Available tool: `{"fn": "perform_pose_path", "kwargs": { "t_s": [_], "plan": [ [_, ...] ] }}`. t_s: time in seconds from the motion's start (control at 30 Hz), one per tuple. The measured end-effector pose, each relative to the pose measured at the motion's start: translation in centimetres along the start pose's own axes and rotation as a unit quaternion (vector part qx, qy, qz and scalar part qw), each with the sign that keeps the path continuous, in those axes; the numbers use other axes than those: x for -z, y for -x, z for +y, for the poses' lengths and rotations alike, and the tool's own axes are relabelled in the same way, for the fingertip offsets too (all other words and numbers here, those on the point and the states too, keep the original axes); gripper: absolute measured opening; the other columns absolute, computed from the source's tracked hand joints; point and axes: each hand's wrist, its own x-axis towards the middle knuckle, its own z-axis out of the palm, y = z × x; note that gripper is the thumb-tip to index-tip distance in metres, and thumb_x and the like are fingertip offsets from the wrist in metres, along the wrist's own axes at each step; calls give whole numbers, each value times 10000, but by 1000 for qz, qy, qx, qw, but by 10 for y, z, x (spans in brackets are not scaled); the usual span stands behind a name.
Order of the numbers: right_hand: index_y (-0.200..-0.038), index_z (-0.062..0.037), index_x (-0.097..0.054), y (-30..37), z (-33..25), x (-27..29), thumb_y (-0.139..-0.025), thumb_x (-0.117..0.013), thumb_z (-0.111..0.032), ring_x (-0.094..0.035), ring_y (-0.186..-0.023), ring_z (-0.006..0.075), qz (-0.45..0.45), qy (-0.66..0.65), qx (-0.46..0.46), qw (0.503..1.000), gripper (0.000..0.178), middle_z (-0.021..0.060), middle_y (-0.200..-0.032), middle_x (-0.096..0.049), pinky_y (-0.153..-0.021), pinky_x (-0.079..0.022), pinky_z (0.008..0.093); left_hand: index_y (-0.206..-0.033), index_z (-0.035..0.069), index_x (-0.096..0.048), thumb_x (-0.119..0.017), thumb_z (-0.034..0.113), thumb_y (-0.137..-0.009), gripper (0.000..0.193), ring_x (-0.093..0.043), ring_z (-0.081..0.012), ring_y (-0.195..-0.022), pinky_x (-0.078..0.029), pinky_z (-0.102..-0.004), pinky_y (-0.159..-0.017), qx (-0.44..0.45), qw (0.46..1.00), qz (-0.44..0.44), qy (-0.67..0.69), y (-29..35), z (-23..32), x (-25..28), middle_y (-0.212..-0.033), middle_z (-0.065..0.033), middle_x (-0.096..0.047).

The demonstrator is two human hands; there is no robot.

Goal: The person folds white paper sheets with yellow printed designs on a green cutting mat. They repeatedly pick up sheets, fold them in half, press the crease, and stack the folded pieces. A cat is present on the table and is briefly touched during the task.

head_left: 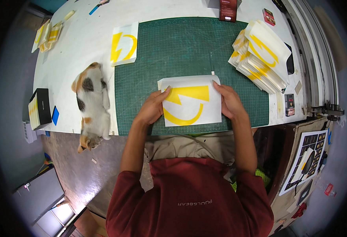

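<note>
Between my two hands is a white sheet (pixel 192 106) with a bold yellow curved and angular shape on it, which looks like a decal sheet. My left hand (pixel 153 106) grips its left edge, thumb on top and fingers underneath. At the right edge my right hand (pixel 229 101) does the same, its thumb near the upper corner. A second white layer peeks out at the sheet's upper left, so there may be more than one. Below it lies the green cutting mat (pixel 173 51), near the table's front edge.
A neat stack of similar sheets (pixel 124 43) lies at the mat's far left, and a fanned, leaning pile (pixel 260 59) at its right. A calico cat (pixel 91 94) stretches along the table's left front edge. Further left are a black box (pixel 43 108) and more sheets (pixel 47 36).
</note>
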Motion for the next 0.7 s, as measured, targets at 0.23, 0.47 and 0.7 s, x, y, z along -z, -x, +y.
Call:
{"fn": "perform_pose_path", "kwargs": {
  "t_s": [0.23,0.47,0.7],
  "plan": [
    [-1314,37,-579,21,1,-4,-983,-634,-150,-637,-1108,173,-91,114,177,973,384,133,-1247,-654,-957,-511,322,-1534,18,-283,-505,340,-1057,617,-539,-216,-1296,-506,-358,-1027,-40,999,7,6,1,2,-7,-1461,-127,-494],
    [-1114,45,-657,21,22,-12,-871,-763,-4,-668,-945,118,109,293,199,929,270,101,-1063,-722,-832,-532,256,-1610,120,-132,-700,89,-923,892,-445,-201,-1385,-478,-400,-1056,-196,971,-50,-130,-5,-12,7,-1541,-143,-399],
    [-978,83,-661,1,13,-32,-860,-785,-65,-691,-766,120,207,317,221,899,226,150,-889,-738,-659,-548,242,-1541,31,-285,-762,20,-849,840,-549,-214,-1232,-543,-347,-858,-233,862,254,-372,7,-23,-23,-1307,-210,-575]
  ]
}}
